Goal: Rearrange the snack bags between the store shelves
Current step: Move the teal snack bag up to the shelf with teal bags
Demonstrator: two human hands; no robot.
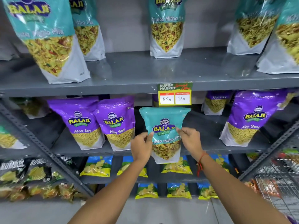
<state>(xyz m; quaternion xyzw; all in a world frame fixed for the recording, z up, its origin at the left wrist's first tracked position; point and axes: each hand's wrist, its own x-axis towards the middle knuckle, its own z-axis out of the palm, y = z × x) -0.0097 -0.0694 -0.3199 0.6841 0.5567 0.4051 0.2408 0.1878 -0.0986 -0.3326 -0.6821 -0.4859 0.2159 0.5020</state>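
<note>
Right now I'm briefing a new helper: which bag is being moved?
Find the yellow price tag on the grey shelf edge. Just below it, both hands, left hand and right hand, hold a teal bag. It is the only teal bag among the purple bags on that row.

The top edge cuts off the teal bags on the upper shelf [145, 75] — their tops are lost. A price tag [174, 94] hides the purple bag [155, 100] behind it. The left hand [141, 147] covers the held teal bag [164, 126]'s first letters, and the black packets [24, 172] at lower left are blurred — unreadable.
</note>
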